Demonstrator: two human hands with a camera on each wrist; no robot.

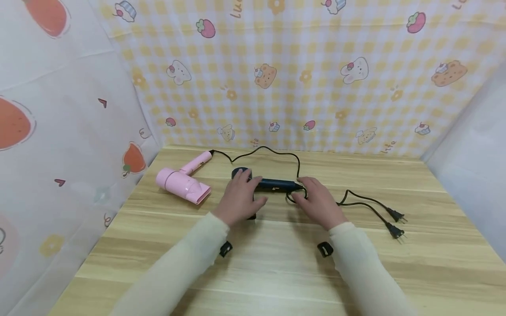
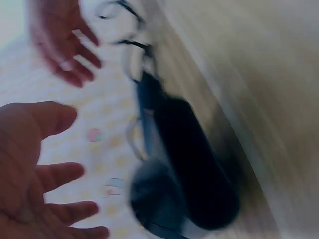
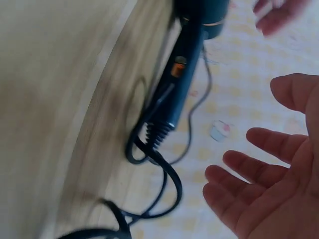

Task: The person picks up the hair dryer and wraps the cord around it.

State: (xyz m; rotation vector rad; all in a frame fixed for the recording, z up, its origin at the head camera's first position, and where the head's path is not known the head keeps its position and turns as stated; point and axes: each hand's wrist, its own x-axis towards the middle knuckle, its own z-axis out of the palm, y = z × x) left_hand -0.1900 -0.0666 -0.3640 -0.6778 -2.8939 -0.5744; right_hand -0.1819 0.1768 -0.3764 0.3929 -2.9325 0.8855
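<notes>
Head view — both hands (image 1: 240,197) (image 1: 320,204), fingers (image 1: 254,182) apart, hover near dark dryer (image 1: 275,184), inside tabletop (image 1: 276,272) edges.

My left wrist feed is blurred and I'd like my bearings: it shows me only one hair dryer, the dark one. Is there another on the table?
Observer: Yes, the head view shows a pink hair dryer lying to the left of the dark hair dryer.
Operator: And what lies over on the far right?
Observer: Two black plugs, on the table to the right of the right hand.
Operator: Anything on the dark hair dryer's handle that I'm missing?
Observer: The right wrist view shows a small orange patch on it; I can't tell whether it's a switch.
</notes>
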